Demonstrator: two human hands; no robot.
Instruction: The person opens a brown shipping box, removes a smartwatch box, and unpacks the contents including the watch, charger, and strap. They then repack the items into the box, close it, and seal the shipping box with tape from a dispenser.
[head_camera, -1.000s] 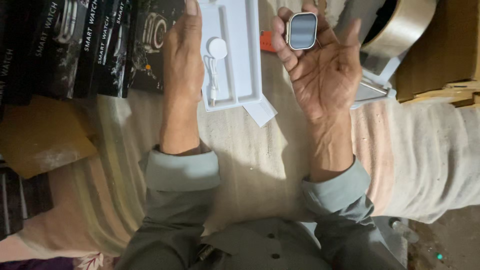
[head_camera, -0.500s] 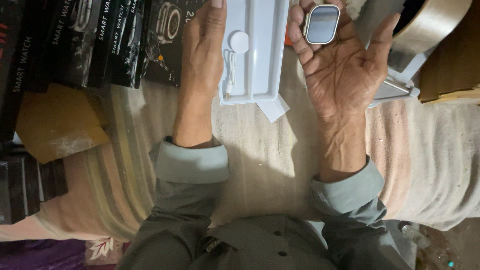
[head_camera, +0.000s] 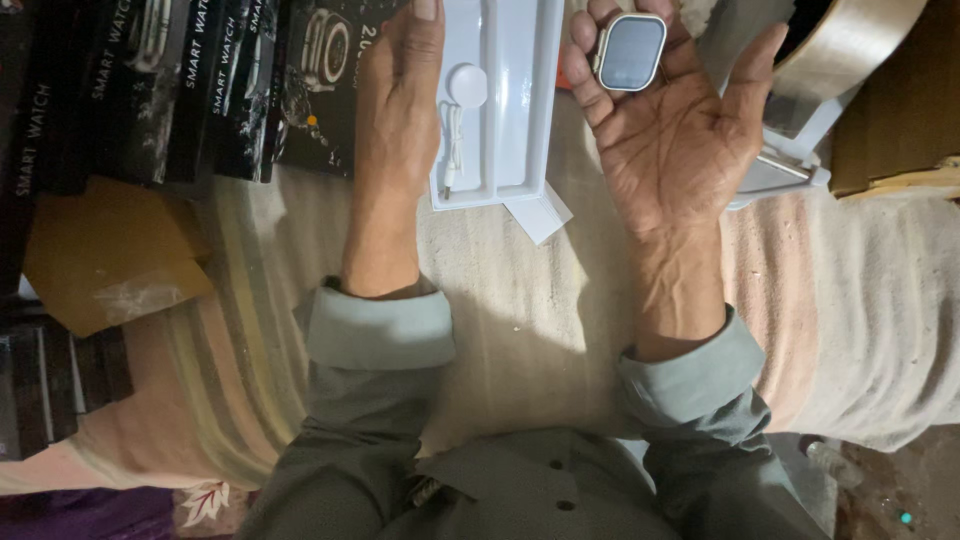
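Above the striped cloth (head_camera: 520, 300), right hand (head_camera: 680, 150) lying palm-up, fingertips pinching a watch face (head_camera: 631, 52), left hand (head_camera: 400, 110) lying flat, gripping nothing, touching the white tray (head_camera: 520, 100).

Watch body (head_camera: 631, 52) held on right hand (head_camera: 672, 150) fingertips, right of tray (head_camera: 520, 100). Charger puck (head_camera: 466, 85) seated in tray. Left hand (head_camera: 398, 110) laid at tray's left edge. Boxes (head_camera: 170, 90) stacked further left.
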